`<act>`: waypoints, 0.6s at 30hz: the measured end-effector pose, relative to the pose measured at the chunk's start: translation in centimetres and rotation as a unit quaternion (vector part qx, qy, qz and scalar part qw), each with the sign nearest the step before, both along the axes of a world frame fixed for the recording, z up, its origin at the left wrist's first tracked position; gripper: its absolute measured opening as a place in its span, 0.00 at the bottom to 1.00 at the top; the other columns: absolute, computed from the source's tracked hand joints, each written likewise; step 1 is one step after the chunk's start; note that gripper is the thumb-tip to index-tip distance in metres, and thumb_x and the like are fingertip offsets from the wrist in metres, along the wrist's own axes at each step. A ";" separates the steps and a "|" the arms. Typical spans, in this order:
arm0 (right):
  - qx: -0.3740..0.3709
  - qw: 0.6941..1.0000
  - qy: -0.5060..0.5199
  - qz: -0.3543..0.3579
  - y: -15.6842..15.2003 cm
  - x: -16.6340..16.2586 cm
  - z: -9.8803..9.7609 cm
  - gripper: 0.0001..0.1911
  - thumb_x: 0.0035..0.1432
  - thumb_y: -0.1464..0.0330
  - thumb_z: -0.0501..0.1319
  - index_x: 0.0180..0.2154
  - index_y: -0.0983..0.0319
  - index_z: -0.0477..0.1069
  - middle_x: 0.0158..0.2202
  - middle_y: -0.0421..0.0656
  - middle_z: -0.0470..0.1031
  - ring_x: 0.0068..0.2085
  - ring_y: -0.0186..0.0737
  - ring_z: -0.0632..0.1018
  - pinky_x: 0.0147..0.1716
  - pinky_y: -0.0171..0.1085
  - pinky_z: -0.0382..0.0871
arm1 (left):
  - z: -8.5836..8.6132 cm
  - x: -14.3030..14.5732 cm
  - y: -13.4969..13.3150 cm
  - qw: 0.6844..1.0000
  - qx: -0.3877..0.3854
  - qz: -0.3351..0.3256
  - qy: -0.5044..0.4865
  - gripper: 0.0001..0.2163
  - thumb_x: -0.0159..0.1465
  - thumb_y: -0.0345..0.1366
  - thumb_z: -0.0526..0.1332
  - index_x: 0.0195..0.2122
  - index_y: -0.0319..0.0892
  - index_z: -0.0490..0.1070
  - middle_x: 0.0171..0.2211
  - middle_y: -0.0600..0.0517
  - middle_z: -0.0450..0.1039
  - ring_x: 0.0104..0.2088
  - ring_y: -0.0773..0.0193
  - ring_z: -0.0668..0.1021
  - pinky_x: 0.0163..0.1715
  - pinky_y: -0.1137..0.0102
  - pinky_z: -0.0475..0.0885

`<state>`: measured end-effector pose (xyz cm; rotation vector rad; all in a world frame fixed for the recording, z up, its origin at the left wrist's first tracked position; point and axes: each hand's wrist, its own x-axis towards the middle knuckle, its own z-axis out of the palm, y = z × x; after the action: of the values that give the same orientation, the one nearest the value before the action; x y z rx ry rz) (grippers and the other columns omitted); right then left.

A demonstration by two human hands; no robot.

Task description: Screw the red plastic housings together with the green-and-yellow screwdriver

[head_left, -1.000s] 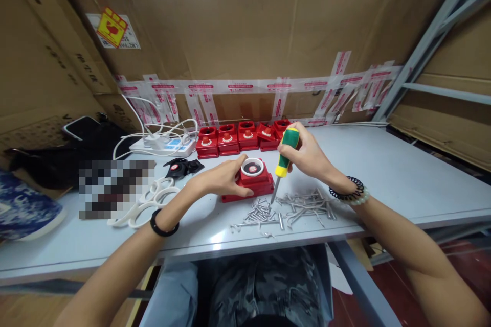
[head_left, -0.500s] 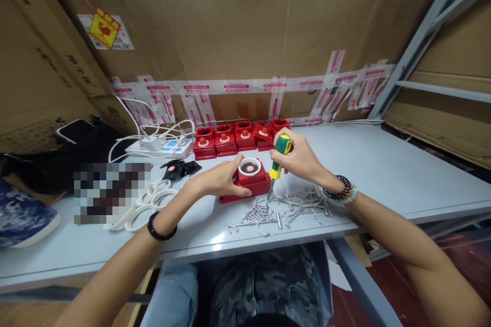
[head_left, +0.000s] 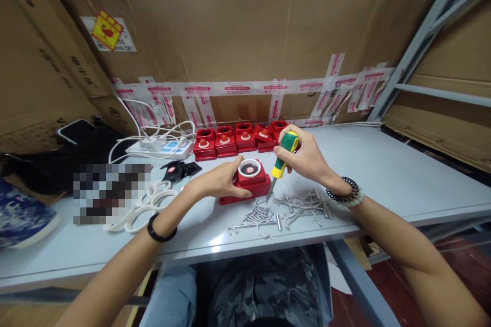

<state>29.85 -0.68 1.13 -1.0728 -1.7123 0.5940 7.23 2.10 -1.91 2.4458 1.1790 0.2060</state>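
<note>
My left hand (head_left: 224, 179) is closed around the left side of a red box-shaped unit (head_left: 261, 187), its thumb along the front. On top of the unit sits a white ring (head_left: 249, 161) around a dark disc with a small red label. In my right hand (head_left: 305, 156) is a green and yellow screwdriver (head_left: 286, 150), gripped by the handle. Its shaft slants down and left, with the tip at the edge of a pile of small screws (head_left: 260, 213). Right of these screws lies a tangle of thin silvery rods (head_left: 305, 204).
Behind stands a row of several red units (head_left: 226, 139) with round red knobs. A white power strip (head_left: 164, 148) with cables, black parts (head_left: 180, 169) and white rings (head_left: 148, 209) lie to the left. A large cardboard box (head_left: 238, 25) closes off the back.
My right hand has shifted slightly right, and the screwdriver leans over more, its tip a little further left among the screws. The left hand and the red unit have stayed put.
</note>
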 end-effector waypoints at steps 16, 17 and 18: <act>0.222 0.954 0.113 -0.166 3.8 2.0 0.6 0.08 0.47 0.70 0.62 0.28 0.59 0.62 0.22 0.33 0.62 0.22 0.30 0.64 0.22 0.34 0.63 | 0.3 0.0 0.0 1.000 -0.026 0.005 0.015 0.33 0.52 0.57 0.64 0.51 0.40 0.60 0.48 0.42 0.73 0.47 0.47 0.76 0.40 0.65 0.70; 0.221 0.954 0.112 -0.169 4.0 1.9 0.4 0.08 0.47 0.69 0.62 0.28 0.59 0.62 0.22 0.33 0.62 0.22 0.30 0.64 0.22 0.34 0.62 | 0.3 0.0 0.0 1.000 -0.025 0.002 0.014 0.33 0.52 0.57 0.64 0.51 0.40 0.59 0.48 0.42 0.73 0.48 0.47 0.76 0.40 0.65 0.70; 0.219 0.954 0.112 -0.169 4.2 1.8 0.2 0.09 0.47 0.69 0.62 0.28 0.59 0.61 0.22 0.33 0.62 0.22 0.30 0.64 0.22 0.34 0.62 | 0.2 0.0 0.0 1.000 -0.024 0.000 0.013 0.33 0.52 0.57 0.64 0.52 0.40 0.59 0.49 0.42 0.72 0.48 0.47 0.76 0.40 0.65 0.71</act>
<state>31.66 3.55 1.31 -0.9069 -1.3368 0.1009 7.23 2.10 -1.66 2.4137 1.1822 0.1463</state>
